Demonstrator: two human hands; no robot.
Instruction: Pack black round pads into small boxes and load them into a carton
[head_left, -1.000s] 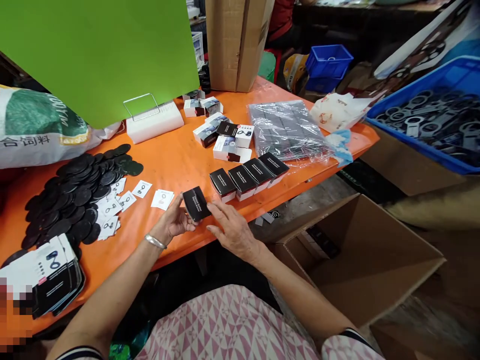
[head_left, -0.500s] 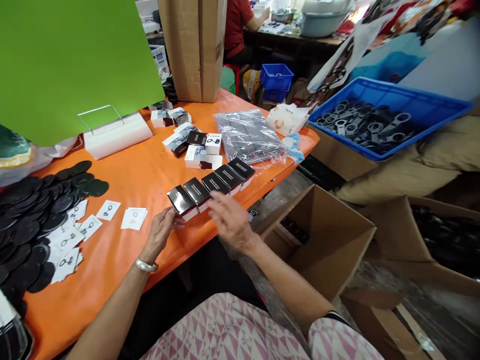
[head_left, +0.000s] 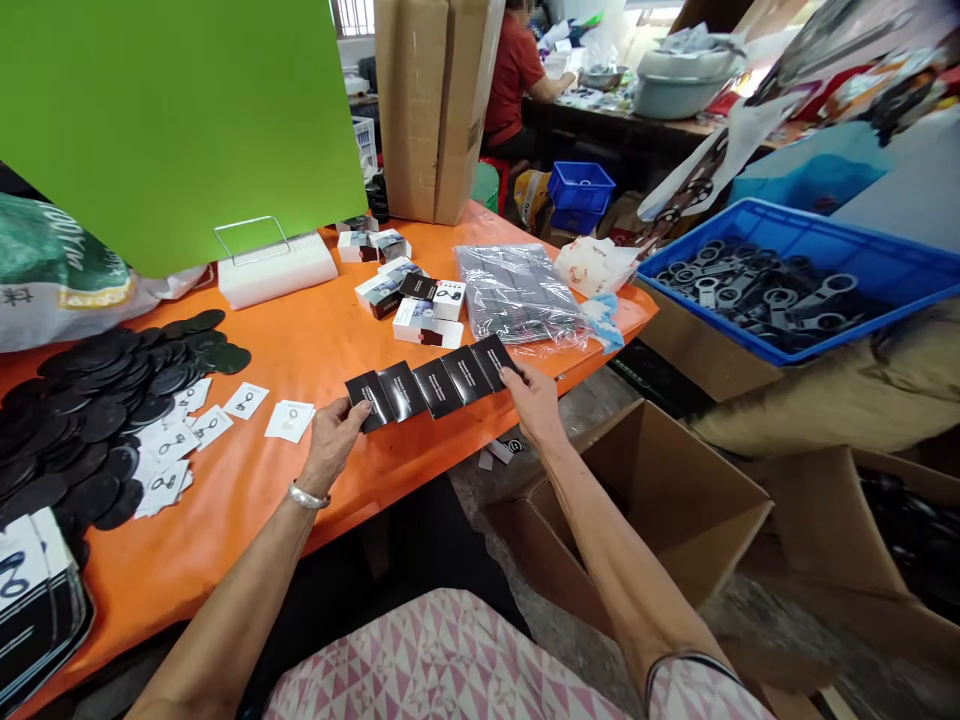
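Observation:
A row of several small black boxes [head_left: 435, 385] lies along the front of the orange table [head_left: 315, 340]. My left hand [head_left: 334, 440] presses against the left end of the row, fingers curled on the end box. My right hand [head_left: 534, 398] clasps the right end box. The row is squeezed between both hands.
A pile of black discs [head_left: 97, 390] and white cards [head_left: 244, 400] lie at the left. More small boxes [head_left: 416, 300], a plastic-wrapped pack [head_left: 517, 290] and a tall carton [head_left: 435, 100] sit farther back. An open cardboard box [head_left: 660, 500] stands below right; a blue bin of metal parts [head_left: 795, 280] beyond. A person sits at the far table.
The black box my left hand held now sits at the left end of the row. My right hand moved to the right end, and both hands press the row together.

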